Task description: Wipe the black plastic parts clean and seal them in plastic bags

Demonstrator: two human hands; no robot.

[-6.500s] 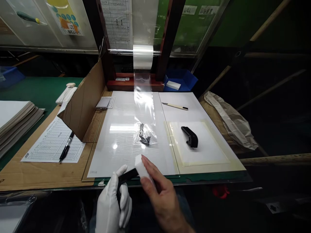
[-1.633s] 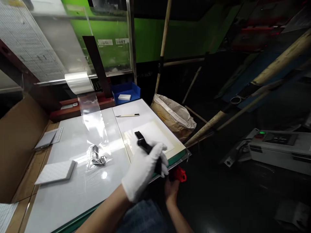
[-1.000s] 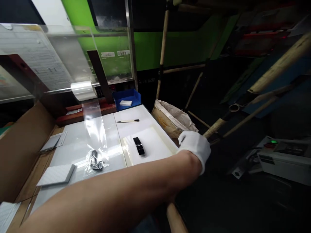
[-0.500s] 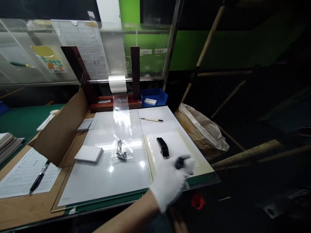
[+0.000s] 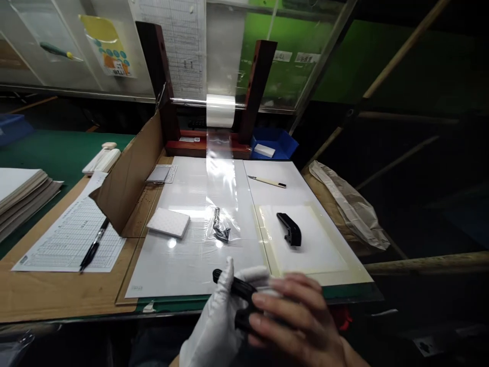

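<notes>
At the bottom of the view my left hand (image 5: pixel 214 323), in a white cotton glove, is shut on a black plastic part (image 5: pixel 234 285) with its thumb raised against it. My right hand (image 5: pixel 296 318), bare, lies across the part's lower end, fingers curled over it and hiding much of it. A matching black part (image 5: pixel 289 229) lies on a white pad (image 5: pixel 305 239) ahead and to the right. Further left, a clear plastic bag (image 5: pixel 223 229) holds a small metal-and-black piece.
A white board (image 5: pixel 183 270) carries a white foam block (image 5: pixel 168 223) and a craft knife (image 5: pixel 267 181). Clear film runs from a roll (image 5: pixel 220 111) on a wooden stand. A cardboard panel (image 5: pixel 130 176) stands to the left, beyond it a form (image 5: pixel 69 239) and pen (image 5: pixel 93 252).
The view has swung back from the right to face the board squarely. Both hands are now together at the front edge, with my bare right hand come over the black part in the glove.
</notes>
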